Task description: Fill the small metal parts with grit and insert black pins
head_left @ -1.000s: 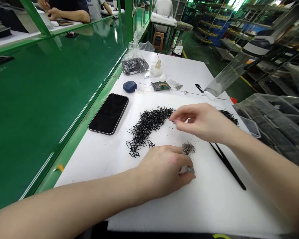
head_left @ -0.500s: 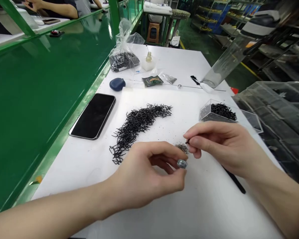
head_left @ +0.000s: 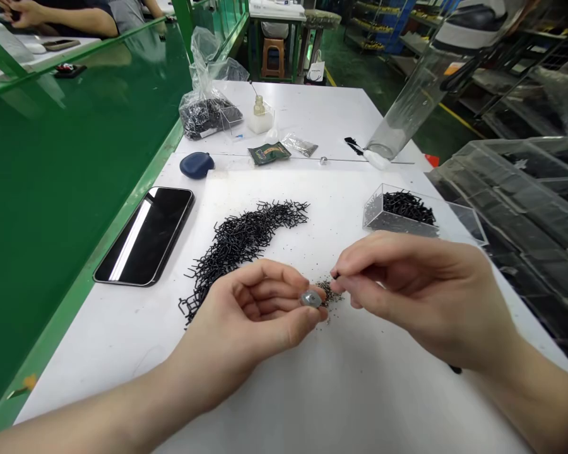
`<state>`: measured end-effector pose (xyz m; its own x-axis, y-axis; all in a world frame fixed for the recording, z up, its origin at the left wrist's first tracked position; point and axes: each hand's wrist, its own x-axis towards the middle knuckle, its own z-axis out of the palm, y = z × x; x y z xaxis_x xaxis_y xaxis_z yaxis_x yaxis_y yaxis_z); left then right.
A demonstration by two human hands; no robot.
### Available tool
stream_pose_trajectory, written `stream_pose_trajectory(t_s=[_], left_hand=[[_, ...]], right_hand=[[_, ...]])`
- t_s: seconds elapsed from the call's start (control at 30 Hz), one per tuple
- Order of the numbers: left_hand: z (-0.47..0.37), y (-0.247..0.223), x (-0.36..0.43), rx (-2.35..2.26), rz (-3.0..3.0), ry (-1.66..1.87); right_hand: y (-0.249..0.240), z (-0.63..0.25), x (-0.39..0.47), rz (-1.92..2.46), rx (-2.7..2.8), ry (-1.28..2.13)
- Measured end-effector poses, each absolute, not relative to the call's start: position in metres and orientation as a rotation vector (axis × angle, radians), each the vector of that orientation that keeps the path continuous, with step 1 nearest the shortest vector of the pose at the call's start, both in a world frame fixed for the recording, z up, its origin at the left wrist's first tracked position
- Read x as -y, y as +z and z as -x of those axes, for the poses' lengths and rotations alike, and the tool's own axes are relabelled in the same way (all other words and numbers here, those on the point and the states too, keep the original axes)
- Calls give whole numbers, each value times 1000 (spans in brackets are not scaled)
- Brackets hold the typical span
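Your left hand (head_left: 260, 318) pinches a grey metal piece (head_left: 311, 299) just below frame centre, perhaps for clear sight — your right hand (head_left: 426, 293) pinches a tiny black piece (head_left: 336, 275).

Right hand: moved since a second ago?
Yes: the right hand moved away from the black pile, nearer the camera, and is now by the grain heap.

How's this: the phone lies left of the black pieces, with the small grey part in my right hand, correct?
Not quite: the head view shows the small grey part in your left hand. The phone does lie left of the black pieces.
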<state>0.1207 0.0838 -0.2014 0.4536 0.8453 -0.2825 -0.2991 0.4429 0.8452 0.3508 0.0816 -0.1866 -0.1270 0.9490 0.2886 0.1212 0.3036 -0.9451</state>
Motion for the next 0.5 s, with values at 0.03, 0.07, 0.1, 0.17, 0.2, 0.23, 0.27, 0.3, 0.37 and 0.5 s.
stream_pose_trajectory(t_s=[0.03, 0.07, 0.1, 0.17, 0.2, 0.23, 0.27, 0.3, 0.37, 0.5], left_hand=[[-121, -201, -84, -791, -796, 808], [-121, -201, -84, -796, -782, 802], [-122, -200, -84, -807, -765, 795], [-123, -199, -83, -827, -727, 783], [-123, -199, -83, -833, -715, 780], [-123, -199, -83, -835, -707, 782], [-123, -199, -82, -832, -705, 785], [-122, -199, -82, -833, -700, 788], [-122, -199, -83, -831, -685, 789], [-123, -198, -85, -825, -658, 800]], right_hand=[[-188, -351, -81, 1024, 1514, 956], [-189, -351, -81, 1010, 1521, 924], [-190, -351, -80, 986, 1545, 892], [-191, -352, -80, 922, 1628, 836], [-191, -352, -80, 891, 1664, 810], [-191, -352, -80, 877, 1689, 787], [-190, -352, -80, 874, 1701, 762], [-190, -352, -80, 875, 1705, 732], [-189, -351, -78, 878, 1709, 687], [-190, -347, -70, 913, 1719, 597]])
